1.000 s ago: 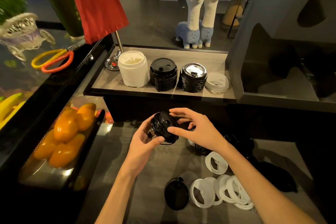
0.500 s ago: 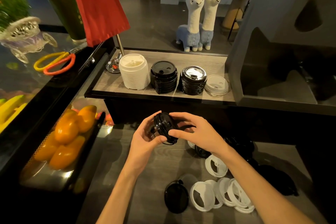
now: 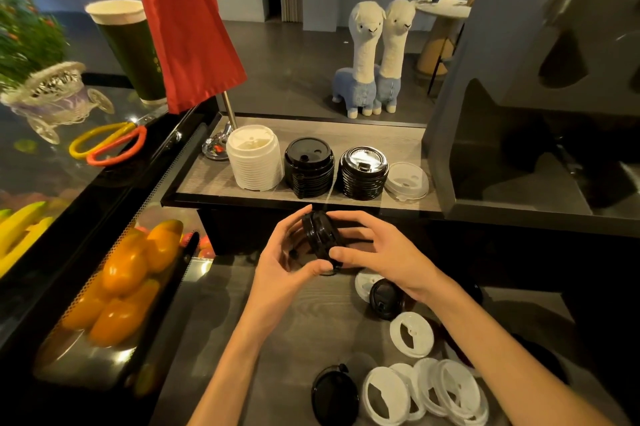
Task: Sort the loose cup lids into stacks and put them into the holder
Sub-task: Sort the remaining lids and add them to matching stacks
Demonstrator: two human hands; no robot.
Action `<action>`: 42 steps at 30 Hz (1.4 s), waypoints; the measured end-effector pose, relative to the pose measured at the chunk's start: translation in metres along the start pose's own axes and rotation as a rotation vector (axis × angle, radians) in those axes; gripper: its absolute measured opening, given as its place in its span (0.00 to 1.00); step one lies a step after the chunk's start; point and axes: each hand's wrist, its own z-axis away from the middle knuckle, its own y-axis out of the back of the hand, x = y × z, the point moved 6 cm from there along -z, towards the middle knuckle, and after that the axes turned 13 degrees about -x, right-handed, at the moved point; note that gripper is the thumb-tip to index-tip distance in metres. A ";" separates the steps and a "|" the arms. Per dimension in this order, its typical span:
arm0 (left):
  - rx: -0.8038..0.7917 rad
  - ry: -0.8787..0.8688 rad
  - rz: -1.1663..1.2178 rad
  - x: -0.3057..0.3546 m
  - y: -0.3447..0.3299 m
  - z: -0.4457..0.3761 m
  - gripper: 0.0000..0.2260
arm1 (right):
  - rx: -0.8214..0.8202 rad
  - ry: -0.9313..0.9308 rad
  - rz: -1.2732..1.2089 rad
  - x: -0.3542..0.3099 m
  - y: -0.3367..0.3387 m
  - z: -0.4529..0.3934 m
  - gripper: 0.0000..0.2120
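At the centre of the frame, a person holds a small stack of black lids (image 3: pixel 320 240) on edge between both hands, above a grey wood-grain counter (image 3: pixel 277 339). The left hand (image 3: pixel 282 261) cups the stack from the left, fingers curled over its top and thumb pressed against its lower rim. The right hand (image 3: pixel 381 252) grips it from the right, thumb on the near edge and fingers spread loosely over the far side.

Just above the hands, on a raised shelf (image 3: pixel 214 180), four piles stand in a row: a tall white stack (image 3: pixel 254 162), a black stack (image 3: pixel 309 167), a second black stack with a shiny top (image 3: pixel 363 173) and a low clear lid (image 3: pixel 407 181) at the right end.

Loose lids lie on the counter in the lower right of the frame: a single black lid (image 3: pixel 384 297) just below the right wrist, a white ring-shaped lid (image 3: pixel 411 334) near it, a flat black lid (image 3: pixel 334 394) at the bottom edge and a cluster of overlapping white lids (image 3: pixel 429 394) beside it.

At the left, oranges (image 3: pixel 128 273) sit behind a glass case. A red flag (image 3: pixel 183 20), a tall paper cup (image 3: pixel 128 48) and scissors (image 3: pixel 107 145) fill the upper left; two toy alpacas (image 3: pixel 374 58) stand on the floor beyond the shelf.
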 end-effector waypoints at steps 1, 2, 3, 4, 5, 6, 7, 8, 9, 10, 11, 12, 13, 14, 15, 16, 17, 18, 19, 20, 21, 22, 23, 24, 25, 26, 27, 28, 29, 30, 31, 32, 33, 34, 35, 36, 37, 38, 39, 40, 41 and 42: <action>-0.014 -0.008 -0.001 0.004 0.000 -0.004 0.38 | 0.003 0.013 0.009 -0.006 0.003 0.000 0.29; -0.029 -0.014 0.002 0.008 -0.001 -0.008 0.39 | 0.009 0.024 0.025 -0.012 0.006 0.000 0.29; -0.045 -0.019 0.009 0.013 -0.001 -0.011 0.39 | 0.013 0.034 0.040 -0.019 0.009 -0.001 0.30; -0.055 -0.028 0.015 0.018 0.000 -0.015 0.40 | 0.016 0.040 0.049 -0.026 0.013 -0.002 0.30; -0.061 -0.043 0.025 0.024 0.000 -0.018 0.41 | 0.017 0.044 0.054 -0.033 0.017 -0.004 0.30; -0.061 -0.060 0.041 0.029 0.002 -0.021 0.42 | 0.016 0.051 0.069 -0.043 0.021 -0.006 0.30; -0.052 -0.064 0.060 0.033 0.004 -0.025 0.42 | 0.014 0.061 0.101 -0.053 0.026 -0.010 0.30; -0.026 -0.061 0.070 0.036 0.007 -0.029 0.41 | 0.012 0.068 0.146 -0.064 0.032 -0.015 0.30; 0.016 -0.052 0.069 0.039 0.011 -0.032 0.37 | 0.006 0.069 0.194 -0.074 0.037 -0.020 0.31; 0.080 -0.041 0.059 0.040 0.016 -0.035 0.32 | 0.003 0.058 0.237 -0.083 0.044 -0.027 0.31; 0.156 -0.027 0.044 0.040 0.022 -0.037 0.27 | 0.003 0.043 0.272 -0.092 0.050 -0.035 0.31; 0.225 -0.011 0.025 0.039 0.028 -0.038 0.24 | 0.010 0.029 0.311 -0.100 0.057 -0.043 0.32; 0.271 0.010 0.002 0.038 0.032 -0.039 0.23 | 0.021 0.028 0.366 -0.108 0.063 -0.052 0.32; 0.296 0.036 -0.021 0.036 0.035 -0.040 0.22 | 0.028 0.037 0.431 -0.114 0.070 -0.061 0.32; 0.303 0.060 -0.034 0.035 0.037 -0.040 0.20 | 0.023 0.047 0.498 -0.120 0.074 -0.072 0.32; 0.302 0.085 -0.041 0.033 0.038 -0.042 0.19 | 0.009 0.047 0.554 -0.124 0.078 -0.080 0.32; 0.301 0.104 -0.047 0.031 0.039 -0.044 0.18 | -0.014 0.036 0.601 -0.128 0.080 -0.089 0.32; 0.301 0.118 -0.060 0.029 0.039 -0.046 0.18 | -0.041 0.022 0.639 -0.130 0.082 -0.098 0.31; 0.299 0.129 -0.076 0.027 0.040 -0.048 0.18 | -0.069 0.012 0.673 -0.132 0.083 -0.106 0.31; 0.296 0.142 -0.092 0.025 0.040 -0.050 0.19 | -0.093 0.002 0.705 -0.133 0.083 -0.114 0.32; 0.293 0.154 -0.099 0.023 0.040 -0.051 0.19 | -0.117 -0.010 0.733 -0.134 0.083 -0.121 0.32; 0.289 0.168 -0.099 0.020 0.040 -0.052 0.20 | -0.136 -0.026 0.758 -0.133 0.083 -0.127 0.32; 0.284 0.180 -0.097 0.019 0.039 -0.053 0.20 | -0.154 -0.040 0.781 -0.133 0.083 -0.133 0.32; 0.279 0.189 -0.096 0.018 0.039 -0.054 0.21 | -0.172 -0.050 0.803 -0.131 0.082 -0.138 0.32; 0.274 0.196 -0.097 0.017 0.039 -0.054 0.21 | -0.189 -0.056 0.823 -0.130 0.082 -0.142 0.32; 0.271 0.202 -0.096 0.017 0.039 -0.054 0.21 | -0.206 -0.062 0.836 -0.129 0.082 -0.145 0.31; 0.266 0.206 -0.095 0.016 0.039 -0.055 0.21 | -0.220 -0.068 0.847 -0.128 0.081 -0.147 0.31; 0.261 0.209 -0.093 0.016 0.039 -0.056 0.22 | -0.232 -0.074 0.856 -0.126 0.081 -0.150 0.31; 0.255 0.209 -0.093 0.015 0.039 -0.057 0.22 | -0.242 -0.083 0.868 -0.125 0.081 -0.152 0.31; 0.249 0.209 -0.096 0.014 0.039 -0.058 0.22 | -0.251 -0.093 0.881 -0.123 0.082 -0.154 0.31; 0.242 0.210 -0.103 0.014 0.039 -0.058 0.22 | -0.261 -0.103 0.892 -0.122 0.082 -0.156 0.31; 0.236 0.211 -0.108 0.013 0.039 -0.060 0.22 | -0.271 -0.112 0.899 -0.121 0.082 -0.158 0.31; 0.231 0.213 -0.111 0.013 0.039 -0.061 0.22 | -0.280 -0.118 0.905 -0.121 0.082 -0.159 0.31; 0.225 0.215 -0.113 0.012 0.038 -0.062 0.22 | -0.284 -0.123 0.905 -0.120 0.083 -0.161 0.32; 0.221 0.217 -0.115 0.013 0.037 -0.063 0.22 | -0.286 -0.128 0.908 -0.120 0.083 -0.162 0.32; 0.218 0.219 -0.120 0.013 0.037 -0.063 0.22 | -0.289 -0.130 0.916 -0.119 0.083 -0.163 0.32; 0.218 0.221 -0.125 0.013 0.036 -0.064 0.22 | -0.293 -0.132 0.930 -0.119 0.083 -0.164 0.32; 0.217 0.220 -0.131 0.013 0.036 -0.064 0.22 | -0.298 -0.136 0.943 -0.118 0.083 -0.166 0.33; 0.216 0.218 -0.136 0.013 0.036 -0.064 0.22 | -0.302 -0.141 0.955 -0.118 0.082 -0.167 0.33; 0.216 0.215 -0.141 0.013 0.035 -0.065 0.22 | -0.306 -0.145 0.965 -0.117 0.081 -0.169 0.33; 0.215 0.213 -0.145 0.013 0.035 -0.065 0.21 | -0.306 -0.147 0.972 -0.116 0.081 -0.170 0.33; 0.213 0.212 -0.147 0.013 0.034 -0.065 0.21 | -0.302 -0.147 0.973 -0.116 0.081 -0.170 0.33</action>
